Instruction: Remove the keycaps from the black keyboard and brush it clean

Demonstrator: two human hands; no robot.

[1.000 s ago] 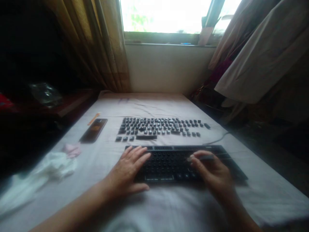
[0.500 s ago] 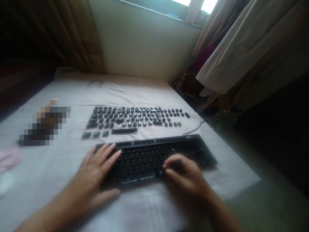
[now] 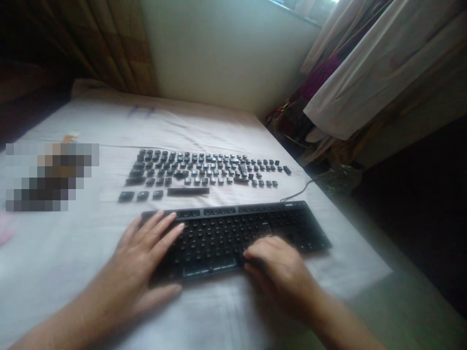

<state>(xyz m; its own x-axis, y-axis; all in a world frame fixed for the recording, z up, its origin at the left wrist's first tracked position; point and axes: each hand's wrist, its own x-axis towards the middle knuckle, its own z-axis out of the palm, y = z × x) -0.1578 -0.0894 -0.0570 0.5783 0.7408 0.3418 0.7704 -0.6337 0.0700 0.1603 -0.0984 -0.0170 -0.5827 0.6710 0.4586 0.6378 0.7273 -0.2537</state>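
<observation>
A black computer keyboard (image 3: 215, 238) lies on the pale sheet with most of its keycaps off, leaving rows of bare key sockets. My left hand (image 3: 142, 257) rests over its left end, fingers spread across the top and thumb on the sheet by the front edge. Curled over the lower right of the main key area is my right hand (image 3: 279, 262), its thumb and fingertips drawn together at the front row. What those fingers grip is hidden by the hand. Beyond the keyboard, loose black keycaps (image 3: 197, 166) lie in rows, with a long spacebar (image 3: 188, 191) nearest the keyboard.
The keyboard cable (image 3: 297, 193) runs off toward the right edge of the sheet-covered surface (image 3: 204, 116). A blurred-out item (image 3: 54, 175) lies at the left. Hanging cloths (image 3: 350, 92) are at the right, and a curtain (image 3: 116, 53) hangs at the back left.
My right hand has turned over more and its fingertips have shifted slightly left and down along the front row. My left hand stays spread on the keyboard. The view has tilted a little downward.
</observation>
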